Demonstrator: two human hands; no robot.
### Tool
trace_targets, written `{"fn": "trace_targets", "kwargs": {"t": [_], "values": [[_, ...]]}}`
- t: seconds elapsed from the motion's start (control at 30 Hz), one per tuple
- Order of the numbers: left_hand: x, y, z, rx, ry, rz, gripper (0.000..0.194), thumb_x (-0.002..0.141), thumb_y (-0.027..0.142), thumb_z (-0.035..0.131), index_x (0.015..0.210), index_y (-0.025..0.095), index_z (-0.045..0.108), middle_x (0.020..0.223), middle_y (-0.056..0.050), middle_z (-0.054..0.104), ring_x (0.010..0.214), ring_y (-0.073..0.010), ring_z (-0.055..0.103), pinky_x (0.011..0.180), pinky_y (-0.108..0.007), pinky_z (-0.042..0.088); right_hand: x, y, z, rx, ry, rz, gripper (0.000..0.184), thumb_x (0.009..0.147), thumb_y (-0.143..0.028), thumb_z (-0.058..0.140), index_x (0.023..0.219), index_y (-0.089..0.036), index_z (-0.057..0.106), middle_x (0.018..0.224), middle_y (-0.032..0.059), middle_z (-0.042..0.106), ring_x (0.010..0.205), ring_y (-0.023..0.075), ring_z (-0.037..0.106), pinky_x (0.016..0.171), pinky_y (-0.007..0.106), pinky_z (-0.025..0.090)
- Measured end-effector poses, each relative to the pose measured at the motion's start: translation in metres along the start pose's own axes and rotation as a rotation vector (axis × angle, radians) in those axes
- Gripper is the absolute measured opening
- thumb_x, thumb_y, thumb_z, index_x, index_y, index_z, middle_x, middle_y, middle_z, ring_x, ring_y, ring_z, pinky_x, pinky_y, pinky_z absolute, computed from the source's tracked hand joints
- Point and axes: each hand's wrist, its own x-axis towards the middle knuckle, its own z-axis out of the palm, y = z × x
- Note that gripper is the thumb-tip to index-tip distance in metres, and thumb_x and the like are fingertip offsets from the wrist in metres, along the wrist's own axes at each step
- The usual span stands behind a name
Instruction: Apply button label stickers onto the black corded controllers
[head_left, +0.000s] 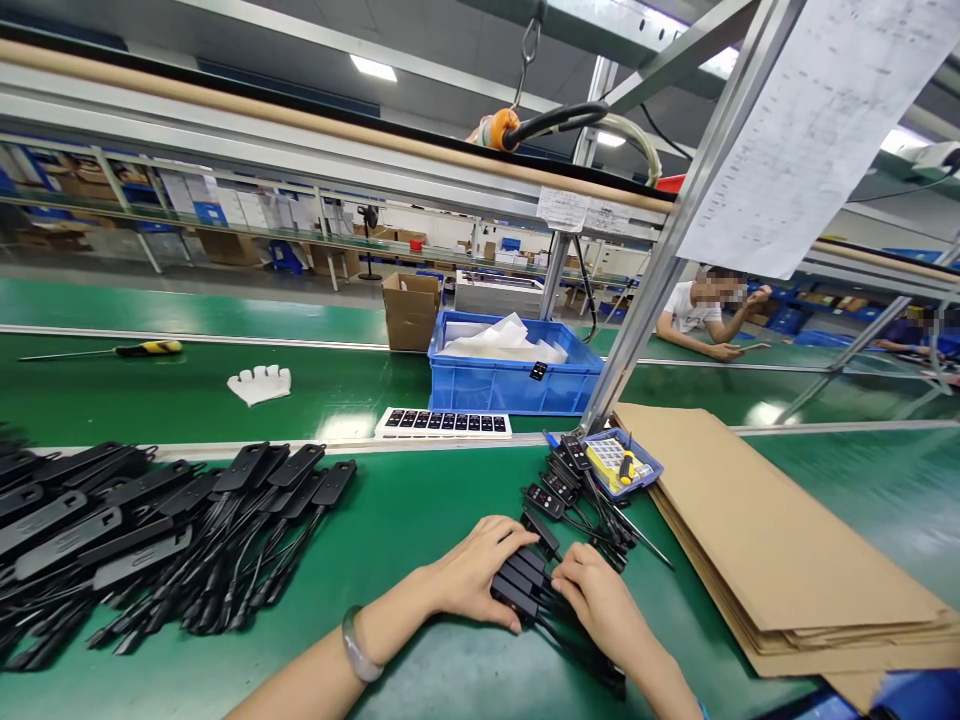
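Observation:
In front of me on the green bench lies a row of several black controller boxes [517,582] with cables trailing toward me. My left hand [480,570] is wrapped round the left ends of this row, thumb at the near side and fingers over the far side. My right hand [596,595] is closed at the cable end of the boxes, fingertips pinched together; what sits inside the pinch is hidden. Just beyond the fingers is another black box [541,533], angled away. Farther off lies a loose pile of controllers with buttons [551,495].
Many black cabled units [225,510] cover the left bench. A small blue tray [626,462], a label strip [442,424], a blue crate [517,380] and flat cardboard [780,530] lie around. A metal post [675,260] rises at right. A glove [259,384] and screwdriver [150,348] lie behind.

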Motion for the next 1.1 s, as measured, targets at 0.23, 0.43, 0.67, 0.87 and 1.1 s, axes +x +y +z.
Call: {"fn": "trace_targets", "kwargs": {"t": [0.23,0.43,0.67,0.87,1.1], "values": [[-0.002,-0.009,0.005,0.055,-0.004,-0.010,0.112,0.056,0.073,0.068,0.145,0.022,0.022,0.151,-0.020,0.014,0.137,-0.0417,0.015,0.108,-0.058,0.021,0.011,0.003,0.006,0.027,0.027,0.049,0.019,0.086,-0.013,0.046,0.092,-0.020,0.063,0.083,0.0039,0.062,0.083,0.0205,0.060,0.071,0.029,0.048],[0.000,-0.008,0.000,0.024,-0.098,-0.028,0.111,0.055,0.072,0.070,0.145,0.023,0.026,0.143,-0.016,0.038,0.136,-0.0379,0.026,0.112,-0.056,0.016,0.034,0.014,0.007,-0.102,0.080,0.102,0.026,0.090,-0.014,0.040,0.098,-0.017,0.065,0.097,0.0109,0.063,0.088,0.0236,0.063,0.076,0.033,0.049],[-0.006,-0.016,0.007,-0.024,-0.046,-0.026,0.128,0.055,0.070,0.071,0.148,0.023,-0.004,0.153,-0.015,-0.019,0.138,-0.0421,-0.010,0.111,-0.060,0.010,0.031,0.009,0.008,-0.179,0.124,0.056,0.021,0.082,-0.009,0.048,0.080,-0.021,0.065,0.079,0.0058,0.064,0.081,0.0230,0.061,0.071,0.032,0.049],[-0.003,-0.016,0.005,0.003,-0.105,-0.060,0.116,0.058,0.063,0.074,0.148,0.022,0.012,0.155,-0.016,0.009,0.140,-0.0387,0.000,0.112,-0.057,0.008,0.040,0.027,-0.007,-0.209,0.309,0.159,0.028,0.093,-0.028,0.039,0.093,-0.017,0.064,0.088,0.0106,0.063,0.078,0.0227,0.062,0.065,0.032,0.049],[-0.005,-0.013,0.002,-0.017,-0.121,-0.039,0.123,0.060,0.041,0.075,0.147,0.020,-0.010,0.154,-0.014,-0.014,0.141,-0.0341,-0.006,0.114,-0.051,0.010,0.048,0.046,-0.020,-0.257,0.414,0.174,0.025,0.091,-0.026,0.041,0.091,-0.018,0.065,0.088,0.0111,0.063,0.086,0.0259,0.059,0.069,0.034,0.048]]}}
